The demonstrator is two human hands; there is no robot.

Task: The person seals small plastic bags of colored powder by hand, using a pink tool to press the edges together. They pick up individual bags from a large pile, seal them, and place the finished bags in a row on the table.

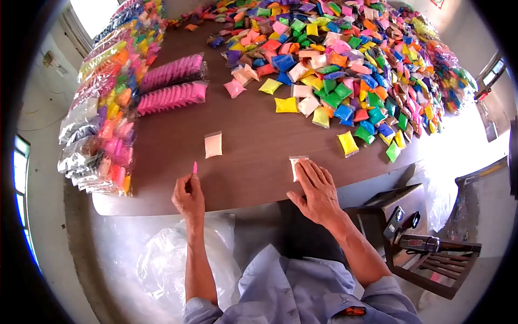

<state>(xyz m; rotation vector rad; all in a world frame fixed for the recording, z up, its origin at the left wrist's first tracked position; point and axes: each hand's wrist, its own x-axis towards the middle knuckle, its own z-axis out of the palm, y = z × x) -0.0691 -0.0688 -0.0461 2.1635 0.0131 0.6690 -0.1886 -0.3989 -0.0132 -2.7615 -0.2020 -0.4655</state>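
My left hand (pixel 189 195) is closed in a pinch near the table's front edge, with a small pink stick (pixel 195 168) pointing up out of it. To the right, my right hand (pixel 317 190) lies with fingers stretched out over a pale packet (pixel 295 167); part of that packet is hidden beneath the fingers. A peach-coloured packet (pixel 213 145) lies by itself on the brown table (pixel 253 189), between the two hands and farther back.
A large heap of coloured packets (pixel 334 81) covers the back right. Bundled clear bags (pixel 108 119) line the left edge, next to two rows of pink sticks (pixel 172 98). Clear plastic sheeting (pixel 183 259) lies below the table. A wooden stool (pixel 421 216) with a heat gun (pixel 418 243) stands right.
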